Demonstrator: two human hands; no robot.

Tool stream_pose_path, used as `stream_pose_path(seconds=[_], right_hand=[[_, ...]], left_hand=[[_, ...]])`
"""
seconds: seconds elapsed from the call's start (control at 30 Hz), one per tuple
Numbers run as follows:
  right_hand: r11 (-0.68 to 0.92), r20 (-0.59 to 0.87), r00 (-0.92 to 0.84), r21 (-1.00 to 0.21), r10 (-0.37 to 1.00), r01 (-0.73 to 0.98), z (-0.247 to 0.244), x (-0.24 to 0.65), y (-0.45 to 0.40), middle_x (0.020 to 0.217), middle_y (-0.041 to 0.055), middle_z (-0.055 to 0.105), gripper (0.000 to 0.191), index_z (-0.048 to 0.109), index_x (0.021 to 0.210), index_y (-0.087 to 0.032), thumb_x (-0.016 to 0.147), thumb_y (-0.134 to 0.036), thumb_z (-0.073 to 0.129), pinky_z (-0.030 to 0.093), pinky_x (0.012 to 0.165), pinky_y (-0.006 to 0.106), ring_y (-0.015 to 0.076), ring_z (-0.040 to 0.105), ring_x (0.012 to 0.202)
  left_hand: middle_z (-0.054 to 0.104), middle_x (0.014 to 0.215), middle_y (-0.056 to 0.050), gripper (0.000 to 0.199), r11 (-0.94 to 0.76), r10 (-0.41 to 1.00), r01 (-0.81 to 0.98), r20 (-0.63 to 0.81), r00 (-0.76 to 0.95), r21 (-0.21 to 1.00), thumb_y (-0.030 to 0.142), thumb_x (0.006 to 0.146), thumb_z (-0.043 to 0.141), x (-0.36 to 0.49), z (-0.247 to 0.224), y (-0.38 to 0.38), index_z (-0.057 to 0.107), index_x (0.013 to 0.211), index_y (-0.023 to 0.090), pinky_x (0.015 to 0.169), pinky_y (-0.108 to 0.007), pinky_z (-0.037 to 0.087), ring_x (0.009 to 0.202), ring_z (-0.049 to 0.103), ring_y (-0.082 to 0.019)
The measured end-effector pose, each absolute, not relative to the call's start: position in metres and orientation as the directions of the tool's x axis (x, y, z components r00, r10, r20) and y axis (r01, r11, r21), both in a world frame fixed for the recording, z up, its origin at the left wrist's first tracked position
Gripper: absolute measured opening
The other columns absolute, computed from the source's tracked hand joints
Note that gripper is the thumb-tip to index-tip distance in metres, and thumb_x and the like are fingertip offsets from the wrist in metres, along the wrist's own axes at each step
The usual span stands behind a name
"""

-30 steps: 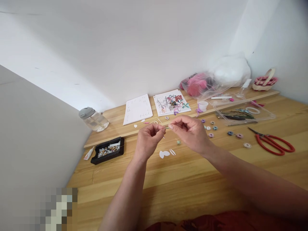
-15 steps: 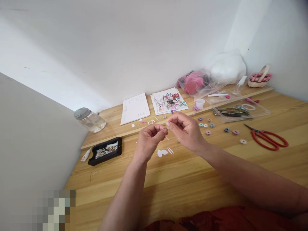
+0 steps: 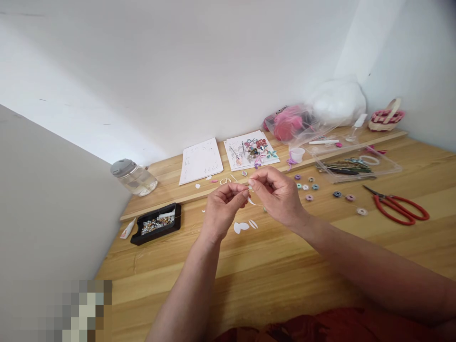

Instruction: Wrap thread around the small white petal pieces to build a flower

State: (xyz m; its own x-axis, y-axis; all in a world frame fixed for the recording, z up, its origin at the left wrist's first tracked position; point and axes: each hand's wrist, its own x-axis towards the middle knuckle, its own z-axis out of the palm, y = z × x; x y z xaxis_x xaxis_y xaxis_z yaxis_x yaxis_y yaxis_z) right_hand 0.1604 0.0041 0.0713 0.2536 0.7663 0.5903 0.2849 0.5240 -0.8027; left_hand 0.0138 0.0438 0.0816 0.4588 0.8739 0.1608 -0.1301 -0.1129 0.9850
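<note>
My left hand [image 3: 221, 210] and my right hand [image 3: 277, 195] meet above the table, thumb and finger of each pinched together. A tiny pale piece shows between the fingertips, too small to name. Beside the left fingertips hangs a thin white curved sliver [image 3: 251, 201]; whether it is held or lies behind cannot be told. White leaf-shaped cutouts [image 3: 241, 228] lie on the wood below the hands. Right of my right hand are several small thread spools [image 3: 337, 194]. Behind the fingers sits a little grey petal shape [image 3: 244, 174].
Red-handled scissors [image 3: 401, 207] lie at the right, near a clear plastic tray [image 3: 392, 167] of thin rods. On the left are a black box of beads [image 3: 179, 218], a glue tube [image 3: 127, 229] and a jug [image 3: 137, 178]. Paper sheets [image 3: 201, 159] lie behind, beyond a raised edge.
More of the white sliver shows below the fingertips now. Both hands stay nearly in place, still pinched; the view has shifted slightly.
</note>
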Motion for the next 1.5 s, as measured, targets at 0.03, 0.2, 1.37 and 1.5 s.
stream_pose_path(seconds=[0.03, 0.2, 1.37, 1.5], right_hand=[[0.52, 0.59, 0.256, -0.802, 0.766, 0.294, 0.071, 0.16, 0.004, 0.074, -0.0006, 0.06, 0.007, 0.06, 0.086, -0.021, 0.09, -0.027, 0.059, 0.042, 0.057, 0.026, 0.0123, 0.056, 0.064], [0.513, 0.597, 0.263, -0.794, 0.758, 0.326, 0.07, 0.159, 0.004, 0.072, -0.0011, 0.059, 0.007, 0.061, 0.086, -0.021, 0.089, -0.026, 0.06, 0.041, 0.056, 0.025, 0.0114, 0.053, 0.062], [0.21, 0.191, 0.186, -0.974, 0.964, -0.088, 0.059, 0.15, 0.011, 0.067, -0.0005, 0.064, 0.02, 0.07, 0.077, -0.02, 0.075, -0.039, 0.074, 0.038, 0.048, 0.026, 0.0093, 0.048, 0.049], [0.335, 0.382, 0.242, -0.917, 0.892, 0.215, 0.06, 0.15, 0.007, 0.067, 0.0, 0.065, 0.012, 0.071, 0.077, -0.02, 0.079, -0.032, 0.07, 0.039, 0.052, 0.026, 0.0113, 0.05, 0.055]], left_hand=[[0.061, 0.069, 0.0, 0.016, -0.116, 0.875, -0.127, 0.162, 0.455, 0.985, 0.03, 0.078, 0.073, 0.014, 0.081, 0.044, 0.068, 0.082, 0.015, 0.062, -0.022, 0.044, 0.063, 0.053, -0.008], [0.061, 0.068, 0.0, 0.017, -0.117, 0.893, -0.111, 0.153, 0.424, 0.987, 0.03, 0.078, 0.073, 0.015, 0.081, 0.042, 0.067, 0.079, 0.014, 0.062, -0.022, 0.043, 0.063, 0.052, -0.008], [0.064, 0.076, -0.001, 0.016, -0.263, 0.949, -0.032, 0.265, 0.169, 0.964, 0.029, 0.077, 0.071, 0.013, 0.081, 0.05, 0.064, 0.081, 0.015, 0.067, -0.023, 0.045, 0.069, 0.057, -0.01], [0.064, 0.078, -0.002, 0.017, -0.316, 0.94, 0.065, 0.302, 0.161, 0.947, 0.031, 0.078, 0.069, 0.011, 0.08, 0.051, 0.064, 0.082, 0.015, 0.066, -0.023, 0.044, 0.068, 0.056, -0.011]])
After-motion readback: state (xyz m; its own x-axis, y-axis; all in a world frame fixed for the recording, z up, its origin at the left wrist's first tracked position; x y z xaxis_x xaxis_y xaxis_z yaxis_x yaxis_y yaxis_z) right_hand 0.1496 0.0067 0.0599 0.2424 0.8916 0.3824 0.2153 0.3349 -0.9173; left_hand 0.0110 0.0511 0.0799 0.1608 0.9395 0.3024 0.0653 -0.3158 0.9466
